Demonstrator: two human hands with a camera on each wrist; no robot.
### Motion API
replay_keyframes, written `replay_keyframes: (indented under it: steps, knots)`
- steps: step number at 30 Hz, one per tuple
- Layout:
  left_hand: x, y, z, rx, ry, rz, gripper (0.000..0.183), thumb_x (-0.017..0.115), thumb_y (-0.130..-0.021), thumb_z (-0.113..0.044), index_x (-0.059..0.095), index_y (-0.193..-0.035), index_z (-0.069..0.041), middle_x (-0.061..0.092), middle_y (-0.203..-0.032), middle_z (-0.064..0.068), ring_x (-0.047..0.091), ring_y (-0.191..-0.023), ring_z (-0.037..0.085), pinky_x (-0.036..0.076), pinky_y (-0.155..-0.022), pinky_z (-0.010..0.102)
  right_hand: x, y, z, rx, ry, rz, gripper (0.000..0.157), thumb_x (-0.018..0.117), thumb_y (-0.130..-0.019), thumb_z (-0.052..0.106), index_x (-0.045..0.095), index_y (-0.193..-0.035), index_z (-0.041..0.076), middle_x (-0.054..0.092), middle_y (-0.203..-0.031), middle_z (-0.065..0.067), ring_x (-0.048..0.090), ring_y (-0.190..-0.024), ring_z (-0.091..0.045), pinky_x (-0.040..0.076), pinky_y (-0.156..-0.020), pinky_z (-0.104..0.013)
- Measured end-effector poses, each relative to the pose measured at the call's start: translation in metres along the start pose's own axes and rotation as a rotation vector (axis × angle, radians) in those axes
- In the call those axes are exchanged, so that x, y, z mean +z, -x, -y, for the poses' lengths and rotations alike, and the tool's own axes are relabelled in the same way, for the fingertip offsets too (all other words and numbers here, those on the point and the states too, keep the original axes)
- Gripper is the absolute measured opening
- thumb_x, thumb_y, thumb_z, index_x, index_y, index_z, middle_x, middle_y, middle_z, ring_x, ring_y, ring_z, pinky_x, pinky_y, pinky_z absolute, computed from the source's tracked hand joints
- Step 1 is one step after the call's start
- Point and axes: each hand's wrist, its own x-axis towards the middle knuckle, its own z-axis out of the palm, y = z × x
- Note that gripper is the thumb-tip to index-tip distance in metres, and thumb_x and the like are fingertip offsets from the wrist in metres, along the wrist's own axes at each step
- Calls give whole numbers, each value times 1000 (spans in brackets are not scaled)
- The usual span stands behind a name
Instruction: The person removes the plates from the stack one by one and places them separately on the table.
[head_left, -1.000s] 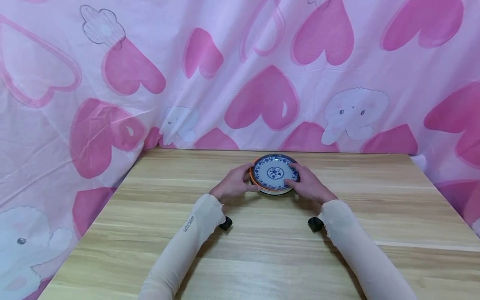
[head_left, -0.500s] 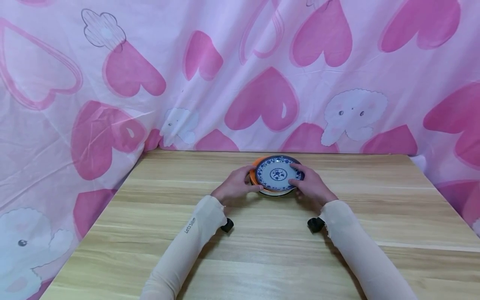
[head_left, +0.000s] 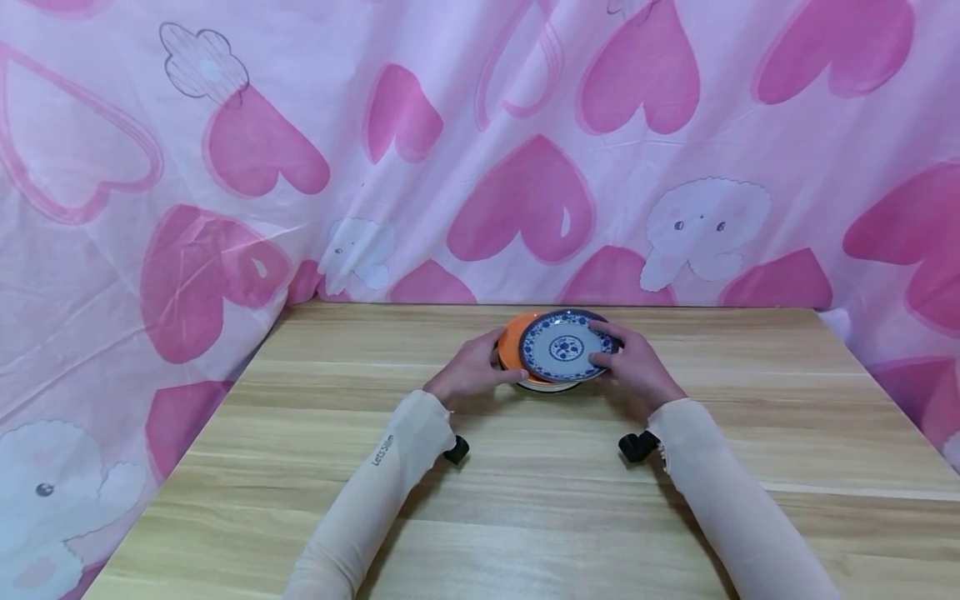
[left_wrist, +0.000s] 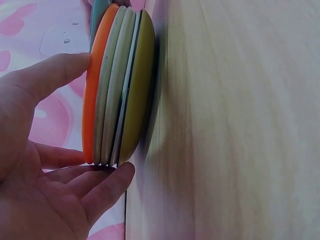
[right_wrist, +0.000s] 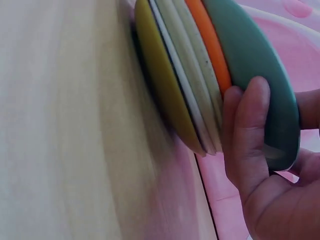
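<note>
A blue-and-white patterned plate (head_left: 566, 348) is in my right hand (head_left: 637, 367), thumb on its face and fingers beneath. It is slid rightward over an orange plate (head_left: 512, 343), overlapping most of it. In the right wrist view, its green underside (right_wrist: 250, 55) tilts up from the stack at the hand's end. Under the orange plate lie several pale plates (left_wrist: 116, 85) and a yellow-olive dish (left_wrist: 140, 85) at the bottom. My left hand (head_left: 468, 365) holds the stack's left side, thumb at the orange rim and fingertips against the lower edges.
The stack stands on a wood-grain table (head_left: 525, 517), near its back edge. A pink heart-print cloth (head_left: 517, 200) hangs behind and along the left side. Black wrist cameras (head_left: 637, 447) sit under both sleeves.
My right hand has drawn the blue-and-white plate to the right, baring more of the orange plate. My left hand has stayed nearly still at the stack.
</note>
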Motion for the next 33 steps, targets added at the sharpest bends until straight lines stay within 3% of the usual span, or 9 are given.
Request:
replay_keyframes:
  steps: [14,24,33]
  knots:
    - [1,0,-1,25,-15,5,68,78,-88,-24,45,-147,-18,62,-133,-2,58,-118,15,45,-115,38,-6,9,3,20,-83,7,68,52,-100,0,30,-159,24,31,-157,-23,57,-115,-26,60,-86,-22]
    - [1,0,-1,0,-39,11,67,78,-88,-27,46,-147,-21,61,-135,-4,55,-119,18,43,-116,42,-14,12,0,26,-109,-8,69,53,-99,0,29,-159,23,24,-160,-21,50,-119,-25,58,-84,-18]
    - [0,0,-2,-16,-35,6,70,78,-88,-28,44,-149,-17,58,-140,-1,54,-124,18,42,-117,41,-18,15,0,22,-118,-22,70,54,-99,0,28,-160,22,22,-161,-21,49,-119,-25,58,-84,-17]
